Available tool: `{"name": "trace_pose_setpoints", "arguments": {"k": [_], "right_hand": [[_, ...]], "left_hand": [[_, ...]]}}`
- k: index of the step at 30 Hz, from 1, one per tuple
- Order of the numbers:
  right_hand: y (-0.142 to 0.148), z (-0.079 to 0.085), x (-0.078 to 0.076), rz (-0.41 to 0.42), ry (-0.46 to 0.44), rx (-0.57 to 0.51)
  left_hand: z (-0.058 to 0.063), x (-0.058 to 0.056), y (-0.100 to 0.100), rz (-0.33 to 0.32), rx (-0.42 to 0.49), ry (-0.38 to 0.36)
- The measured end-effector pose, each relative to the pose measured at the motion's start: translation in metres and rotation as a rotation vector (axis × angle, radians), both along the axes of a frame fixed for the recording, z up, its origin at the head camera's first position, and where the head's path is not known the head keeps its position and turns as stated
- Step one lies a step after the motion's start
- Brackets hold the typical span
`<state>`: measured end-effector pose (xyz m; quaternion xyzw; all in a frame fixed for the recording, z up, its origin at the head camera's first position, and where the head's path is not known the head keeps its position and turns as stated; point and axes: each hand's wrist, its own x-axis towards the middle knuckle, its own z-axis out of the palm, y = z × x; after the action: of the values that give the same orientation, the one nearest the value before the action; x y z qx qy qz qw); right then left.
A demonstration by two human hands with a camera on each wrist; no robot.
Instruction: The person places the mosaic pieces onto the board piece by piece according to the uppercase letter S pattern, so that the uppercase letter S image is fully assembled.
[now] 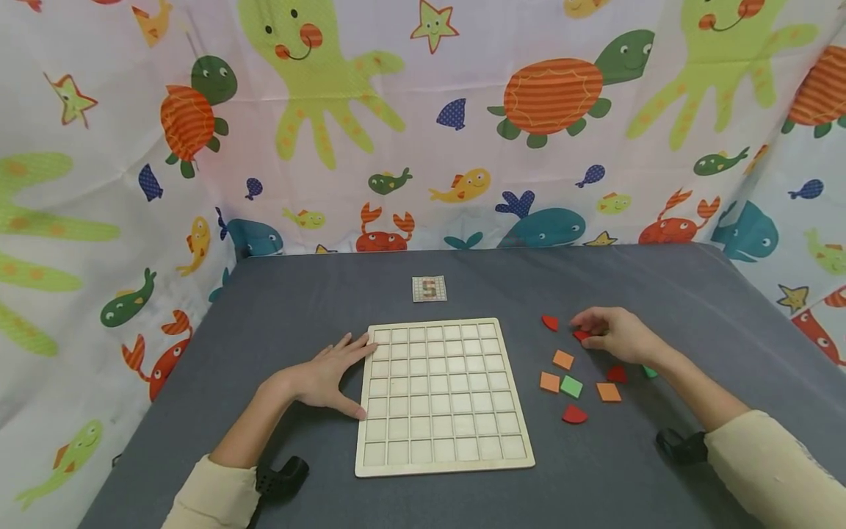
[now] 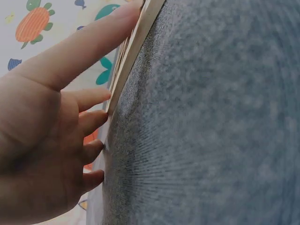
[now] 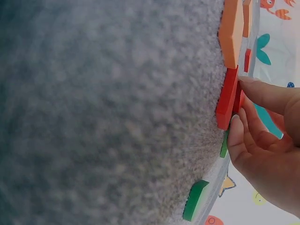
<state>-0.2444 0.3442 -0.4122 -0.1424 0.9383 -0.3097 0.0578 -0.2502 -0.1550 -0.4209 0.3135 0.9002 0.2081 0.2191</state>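
The left hand (image 1: 328, 375), fingers spread, rests against the grid board (image 1: 438, 405), as if steadying it; the right hand (image 1: 620, 336) seemingly pinches a partly hidden red piece (image 1: 581, 335).

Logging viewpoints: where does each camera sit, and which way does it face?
Head: on the head, facing forward and down at the grid board; forearms, left hand and right hand show.
Left wrist: on that wrist, facing the board's edge; left hand shows.
Right wrist: on that wrist, facing red pieces; right hand shows.
Head and right wrist both show red pieces.
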Motion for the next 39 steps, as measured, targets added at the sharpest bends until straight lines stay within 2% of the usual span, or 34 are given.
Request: {"name": "trace_pose_setpoints", "arguments": {"k": [9, 14, 19, 27, 39], "right_hand": [[0.002, 0.001, 0.001, -0.008, -0.012, 0.019], [0.004, 0.000, 0.000, -0.042, -0.032, 0.012], [0.004, 0.002, 0.001, -0.093, -0.099, -0.106], [-0.006, 0.011, -0.001, -0.146, -0.211, -0.308], [-0.048, 0.016, -0.012, -0.189, -0.275, -0.414]], "left_hand": [[0.003, 0.001, 0.005, 0.023, -0.056, -0.016], [0.004, -0.001, 0.009, 0.009, -0.050, 0.000], [0.001, -0.002, 0.010, 0.002, -0.053, 0.017], [0.003, 0.003, 0.016, 0.023, -0.082, 0.031], [0.000, 0.008, 0.023, 0.041, -0.089, 0.041]]}}
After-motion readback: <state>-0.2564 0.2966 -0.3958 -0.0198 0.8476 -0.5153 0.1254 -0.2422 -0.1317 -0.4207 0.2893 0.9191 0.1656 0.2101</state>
